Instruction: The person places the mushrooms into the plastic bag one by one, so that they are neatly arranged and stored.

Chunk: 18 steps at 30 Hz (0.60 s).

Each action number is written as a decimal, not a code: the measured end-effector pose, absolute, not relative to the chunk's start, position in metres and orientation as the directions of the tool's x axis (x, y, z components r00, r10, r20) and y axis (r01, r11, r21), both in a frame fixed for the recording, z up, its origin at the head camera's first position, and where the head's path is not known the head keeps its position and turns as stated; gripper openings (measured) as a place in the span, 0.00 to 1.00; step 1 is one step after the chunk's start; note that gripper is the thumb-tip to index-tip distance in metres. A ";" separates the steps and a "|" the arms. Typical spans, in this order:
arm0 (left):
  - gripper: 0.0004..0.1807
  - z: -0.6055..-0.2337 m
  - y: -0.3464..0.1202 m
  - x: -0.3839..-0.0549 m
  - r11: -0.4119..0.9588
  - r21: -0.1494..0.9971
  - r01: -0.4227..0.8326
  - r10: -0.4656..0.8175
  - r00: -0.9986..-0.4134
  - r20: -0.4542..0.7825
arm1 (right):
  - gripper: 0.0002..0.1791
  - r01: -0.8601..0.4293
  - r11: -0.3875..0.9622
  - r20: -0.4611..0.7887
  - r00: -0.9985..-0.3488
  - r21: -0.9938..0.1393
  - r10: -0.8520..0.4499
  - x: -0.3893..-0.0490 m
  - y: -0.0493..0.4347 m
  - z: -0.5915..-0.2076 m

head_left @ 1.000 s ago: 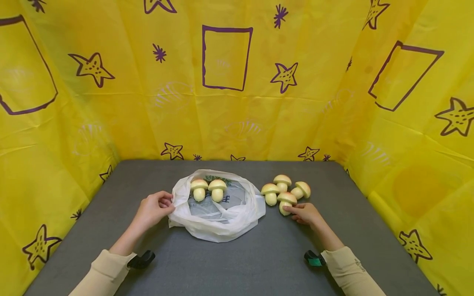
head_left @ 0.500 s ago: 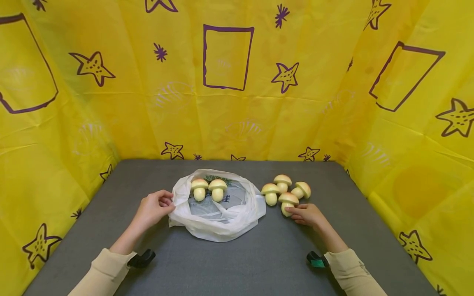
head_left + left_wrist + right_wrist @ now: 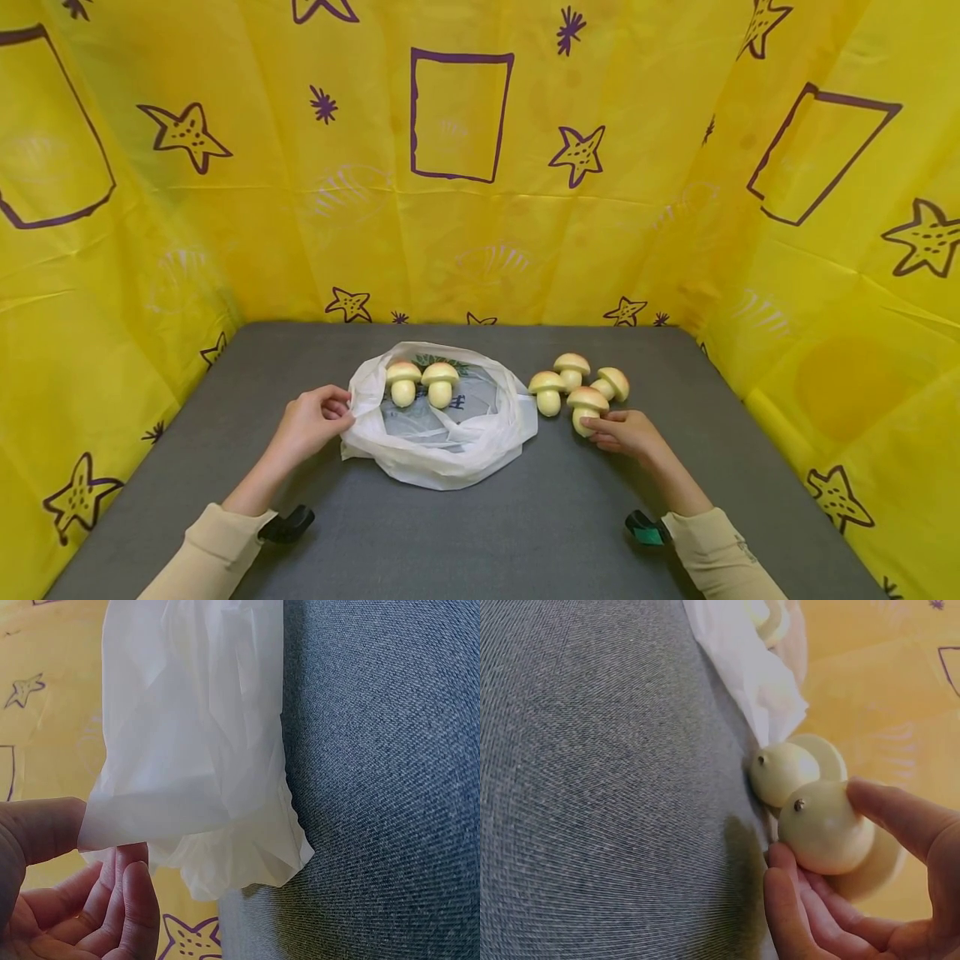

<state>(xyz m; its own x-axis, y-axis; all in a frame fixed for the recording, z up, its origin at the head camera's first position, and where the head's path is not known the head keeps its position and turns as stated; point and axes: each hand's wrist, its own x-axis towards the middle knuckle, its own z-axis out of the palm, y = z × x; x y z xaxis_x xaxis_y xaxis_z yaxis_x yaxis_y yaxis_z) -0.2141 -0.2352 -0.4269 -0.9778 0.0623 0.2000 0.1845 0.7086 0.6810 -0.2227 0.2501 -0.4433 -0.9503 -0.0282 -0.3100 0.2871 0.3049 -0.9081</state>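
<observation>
A white plastic bag point(image 3: 442, 471) lies with its mouth spread wide. Inside are two toy mushrooms, one at the left point(image 3: 403, 383) and one beside it point(image 3: 440, 385), both with pale stems and orange-tinted caps. My left hand point(image 3: 309, 423) pinches the bag's left rim between thumb and fingers, as the left wrist view confirms. To the right of the bag, my right hand point(image 3: 628, 435) grips a mushroom point(image 3: 588, 402) by its stem, thumb on one side and fingers on the other. In the right wrist view this mushroom's rounded stem end point(image 3: 825, 829) faces the camera.
Three more mushrooms sit close behind the held one: one point(image 3: 548, 393) by the bag's right edge, one point(image 3: 572, 370) farther back, and a tilted one point(image 3: 612, 383) at the right. A grey cloth-covered table point(image 3: 480, 542) bears everything. Yellow printed curtains point(image 3: 480, 250) enclose the back and sides.
My right hand and the mushroom in it have shifted slightly to the right, a little away from the neighbouring mushroom. The left hand and the bag have stayed in place.
</observation>
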 end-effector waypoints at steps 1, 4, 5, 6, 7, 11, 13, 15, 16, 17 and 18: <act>0.14 -0.427 -0.235 -0.214 0.709 0.681 0.185 0.062 -0.978 0.200 | 0.30 0.286 0.303 -0.307 -0.951 -0.909 -0.022 -0.223 0.250 -0.443; 0.13 -0.427 -0.236 -0.215 0.710 0.680 0.185 0.062 -0.978 0.201 | 0.30 0.275 0.322 -0.297 -0.955 -0.906 -0.019 -0.223 0.250 -0.441; 0.13 -0.427 -0.236 -0.214 0.710 0.680 0.184 0.061 -0.978 0.201 | 0.30 0.272 0.330 -0.294 -0.956 -0.904 -0.018 -0.223 0.251 -0.441; 0.13 -0.427 -0.236 -0.214 0.710 0.680 0.184 0.060 -0.978 0.201 | 0.30 0.269 0.334 -0.291 -0.956 -0.904 -0.018 -0.223 0.251 -0.440; 0.13 -0.427 -0.236 -0.214 0.709 0.681 0.183 0.058 -0.978 0.202 | 0.30 0.268 0.335 -0.289 -0.957 -0.904 -0.014 -0.223 0.250 -0.439; 0.13 -0.427 -0.235 -0.214 0.709 0.681 0.182 0.053 -0.977 0.207 | 0.30 0.252 0.340 -0.276 -0.961 -0.906 -0.025 -0.222 0.249 -0.435; 0.13 -0.427 -0.235 -0.213 0.710 0.680 0.181 0.050 -0.977 0.208 | 0.29 0.247 0.336 -0.272 -0.962 -0.909 -0.027 -0.221 0.247 -0.433; 0.13 -0.427 -0.234 -0.213 0.711 0.680 0.178 0.048 -0.977 0.206 | 0.28 0.241 0.336 -0.266 -0.963 -0.910 -0.031 -0.220 0.245 -0.431; 0.13 -0.427 -0.234 -0.213 0.712 0.680 0.176 0.047 -0.978 0.203 | 0.28 0.237 0.337 -0.263 -0.964 -0.911 -0.033 -0.220 0.244 -0.429; 0.13 -0.427 -0.234 -0.213 0.712 0.680 0.174 0.046 -0.978 0.202 | 0.28 0.232 0.336 -0.259 -0.965 -0.913 -0.037 -0.220 0.243 -0.428; 0.13 -0.427 -0.234 -0.213 0.711 0.681 0.172 0.045 -0.979 0.201 | 0.28 0.227 0.338 -0.256 -0.966 -0.913 -0.042 -0.220 0.243 -0.427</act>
